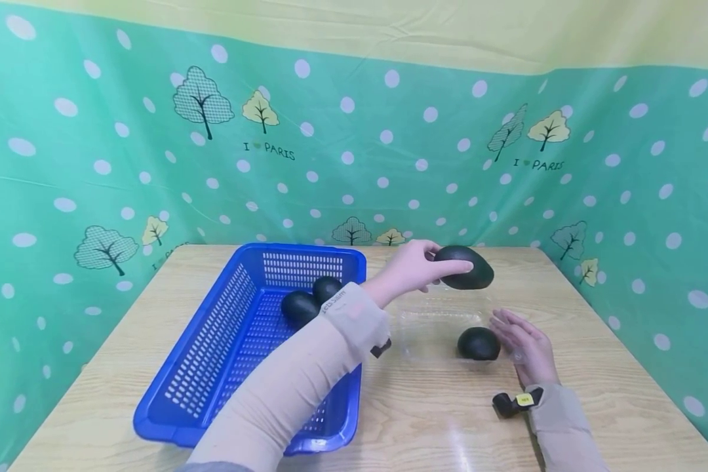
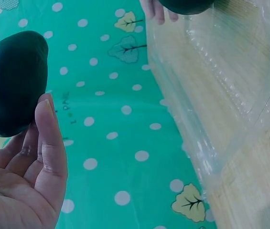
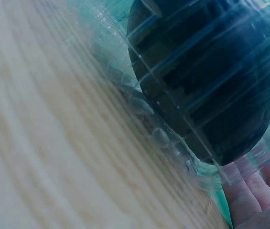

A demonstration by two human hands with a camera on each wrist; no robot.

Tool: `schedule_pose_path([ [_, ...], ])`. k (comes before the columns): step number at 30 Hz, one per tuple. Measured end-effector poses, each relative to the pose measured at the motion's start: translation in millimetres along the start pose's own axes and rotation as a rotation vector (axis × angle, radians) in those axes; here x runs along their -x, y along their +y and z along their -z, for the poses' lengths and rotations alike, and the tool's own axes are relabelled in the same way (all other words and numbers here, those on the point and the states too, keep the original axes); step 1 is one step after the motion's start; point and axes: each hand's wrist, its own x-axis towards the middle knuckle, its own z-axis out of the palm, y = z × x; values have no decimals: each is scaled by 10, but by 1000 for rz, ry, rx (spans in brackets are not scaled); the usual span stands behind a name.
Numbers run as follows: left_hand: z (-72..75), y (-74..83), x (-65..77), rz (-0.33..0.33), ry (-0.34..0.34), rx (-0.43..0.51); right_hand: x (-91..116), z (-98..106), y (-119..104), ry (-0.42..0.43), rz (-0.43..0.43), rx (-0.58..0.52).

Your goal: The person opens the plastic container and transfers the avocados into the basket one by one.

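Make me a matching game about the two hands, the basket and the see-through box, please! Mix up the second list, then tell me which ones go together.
Things:
1. Left hand
2. Right hand
3. Plastic basket
4. Plastic container

Clues:
A. Blue, with two avocados showing inside
B. See-through, with a single avocado inside
C. At the side of the see-through box
D. Holding a lifted avocado in the air

Right pairs: 1-D, 2-C, 3-A, 4-B
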Motion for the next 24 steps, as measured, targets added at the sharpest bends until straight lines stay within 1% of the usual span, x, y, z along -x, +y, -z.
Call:
schedule_pose_path([
  [10,151,17,31,-10,35,-29,-4,9,-8,-23,15,-9],
  [14,202,4,39,4,38,-23,-7,8,-10,-22,17,-6],
  [18,260,-11,58,21,39,-13,-10,3,-13,-22,12,-27],
  [24,366,-36,88,16,54,-13,5,-13,-11,-22,11,-49],
])
